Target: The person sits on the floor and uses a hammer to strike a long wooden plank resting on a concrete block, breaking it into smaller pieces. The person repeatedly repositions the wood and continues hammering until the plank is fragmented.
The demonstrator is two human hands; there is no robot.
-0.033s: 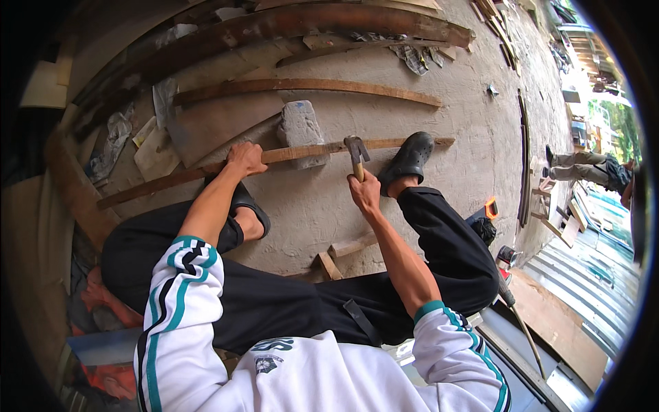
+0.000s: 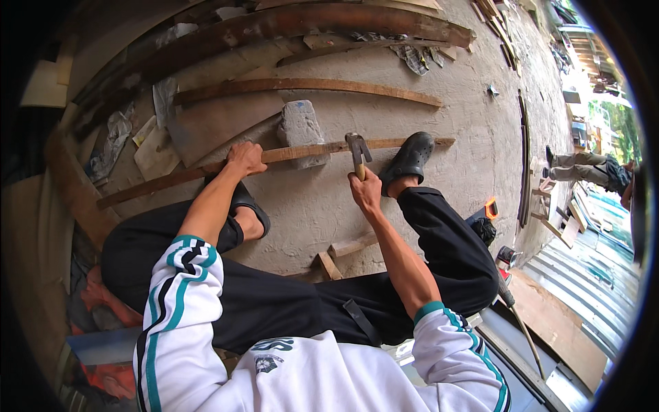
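A long, narrow wooden strip (image 2: 302,152) lies across a grey concrete block (image 2: 300,122), which props up its middle. Around the strip, left of the block, my left hand (image 2: 245,159) is closed. My right hand (image 2: 365,189) grips the wooden handle of a claw hammer (image 2: 357,147). The hammer's metal head is over the strip, between the block and my right shoe (image 2: 412,156). Whether the head touches the wood, I cannot tell. That black clog is against the strip near its right end.
Another wooden strip (image 2: 309,85) and a thick brown beam (image 2: 274,26) lie farther off. Short wood offcuts (image 2: 350,246) are between my legs. At right are an orange-handled saw (image 2: 490,208), corrugated metal sheets (image 2: 573,264) and a standing person (image 2: 590,169).
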